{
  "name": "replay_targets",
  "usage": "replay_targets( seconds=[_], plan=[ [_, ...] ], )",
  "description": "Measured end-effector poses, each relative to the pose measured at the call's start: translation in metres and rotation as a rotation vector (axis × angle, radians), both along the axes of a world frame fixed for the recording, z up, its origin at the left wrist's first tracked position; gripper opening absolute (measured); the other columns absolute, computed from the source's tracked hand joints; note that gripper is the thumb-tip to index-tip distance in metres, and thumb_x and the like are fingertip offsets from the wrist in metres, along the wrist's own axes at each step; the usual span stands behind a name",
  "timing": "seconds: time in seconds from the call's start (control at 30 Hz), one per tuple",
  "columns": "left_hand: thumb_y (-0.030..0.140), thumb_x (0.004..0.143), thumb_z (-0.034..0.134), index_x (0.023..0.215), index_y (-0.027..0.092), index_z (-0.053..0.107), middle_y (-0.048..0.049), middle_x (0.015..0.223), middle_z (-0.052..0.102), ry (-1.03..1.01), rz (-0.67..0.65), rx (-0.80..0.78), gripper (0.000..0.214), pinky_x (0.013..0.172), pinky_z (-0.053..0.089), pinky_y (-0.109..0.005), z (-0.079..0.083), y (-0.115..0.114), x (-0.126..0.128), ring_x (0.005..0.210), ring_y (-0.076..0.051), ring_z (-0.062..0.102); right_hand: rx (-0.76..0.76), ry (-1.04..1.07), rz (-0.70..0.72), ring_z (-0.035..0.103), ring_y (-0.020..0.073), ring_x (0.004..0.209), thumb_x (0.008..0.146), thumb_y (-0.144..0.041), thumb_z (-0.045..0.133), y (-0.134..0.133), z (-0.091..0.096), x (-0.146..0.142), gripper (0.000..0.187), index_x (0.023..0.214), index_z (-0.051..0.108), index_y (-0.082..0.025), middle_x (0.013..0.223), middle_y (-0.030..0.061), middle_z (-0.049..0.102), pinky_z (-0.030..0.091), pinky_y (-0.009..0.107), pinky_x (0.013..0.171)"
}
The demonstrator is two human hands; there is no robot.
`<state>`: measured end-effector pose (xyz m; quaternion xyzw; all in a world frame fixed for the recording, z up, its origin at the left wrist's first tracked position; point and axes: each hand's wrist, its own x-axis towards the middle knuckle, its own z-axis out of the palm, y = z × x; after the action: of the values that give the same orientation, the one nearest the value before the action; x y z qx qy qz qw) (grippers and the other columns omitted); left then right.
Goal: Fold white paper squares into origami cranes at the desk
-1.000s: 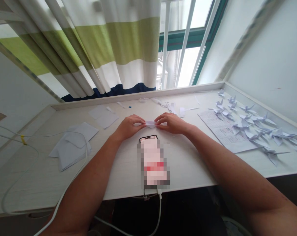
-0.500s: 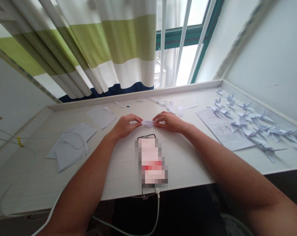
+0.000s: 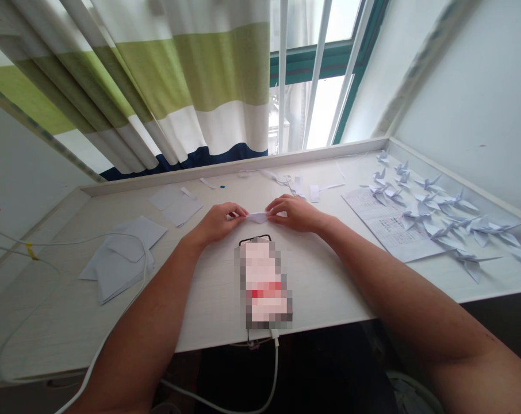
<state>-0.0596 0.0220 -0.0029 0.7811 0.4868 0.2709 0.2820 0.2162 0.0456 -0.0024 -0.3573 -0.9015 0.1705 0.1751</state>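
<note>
left hand (image 3: 217, 223) + right hand (image 3: 299, 214): grip pinching folded paper (image 3: 257, 218) | sheet (image 3: 368, 215): writing illegible | phone (image 3: 264, 282): screen pixelated

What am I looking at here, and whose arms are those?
These are a person's own two arms. The camera is worn on that person's head, looking forward and down at a white desk. The left hand and right hand pinch a small folded paper between them. Closer to us lies a phone, hidden by blurry squares. White sheets lie on the left. On the right are folded paper birds, some on a page with writing.
</note>
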Motion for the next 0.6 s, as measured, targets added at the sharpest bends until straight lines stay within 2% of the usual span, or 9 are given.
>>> replay_targets(
  seconds=[0.13,0.23,0.43,0.5,0.6],
  plan=[
    [0.047,0.084,0.072,0.092,0.021,0.078,-0.0067,0.101,0.081,0.004,0.079,0.019,0.028,0.085,0.056,-0.038,0.0033,-0.0012,0.0027,0.092,-0.025,0.072,0.014,0.007,0.004,0.066,0.0293,0.113,0.1,-0.031,0.066,0.0008,-0.0017,-0.0018,0.019,0.101,0.083,-0.022,0.122,0.0075,0.079,0.053,0.049,0.101],
    [0.047,0.083,0.073,0.091,0.021,0.079,-0.0061,0.097,0.081,-0.021,0.091,0.019,0.028,0.079,0.055,-0.035,0.003,-0.0009,0.0034,0.084,-0.022,0.07,0.017,0.003,0.004,0.066,0.0293,0.114,0.101,-0.031,0.066,0.001,-0.0027,-0.0021,0.019,0.101,0.083,-0.022,0.121,0.0073,0.079,0.053,0.049,0.101],
    [0.051,0.079,0.078,0.089,0.019,0.079,-0.0062,0.089,0.08,-0.097,0.141,-0.067,0.033,0.069,0.051,-0.032,-0.0009,0.0002,0.0036,0.071,-0.019,0.066,0.011,0.015,0.007,0.065,0.0297,0.115,0.101,-0.033,0.064,0.0,-0.0032,-0.0012,0.022,0.103,0.083,-0.022,0.121,0.0083,0.079,0.053,0.05,0.102],
    [0.05,0.076,0.081,0.091,0.018,0.079,-0.007,0.088,0.08,-0.167,0.154,-0.097,0.035,0.07,0.052,-0.031,-0.0014,0.0,0.0045,0.074,-0.019,0.068,0.009,0.018,0.008,0.065,0.0295,0.115,0.101,-0.033,0.064,-0.0004,-0.0027,-0.0011,0.022,0.104,0.083,-0.023,0.121,0.0085,0.079,0.053,0.049,0.102],
    [0.046,0.076,0.081,0.104,0.017,0.079,-0.0083,0.09,0.081,-0.265,0.17,-0.146,0.04,0.079,0.054,-0.033,-0.001,-0.0013,0.0068,0.082,-0.022,0.073,0.002,0.014,0.009,0.065,0.0292,0.115,0.101,-0.033,0.064,-0.0009,-0.0015,-0.0011,0.023,0.106,0.083,-0.022,0.123,0.0088,0.078,0.053,0.049,0.102]
  ],
)
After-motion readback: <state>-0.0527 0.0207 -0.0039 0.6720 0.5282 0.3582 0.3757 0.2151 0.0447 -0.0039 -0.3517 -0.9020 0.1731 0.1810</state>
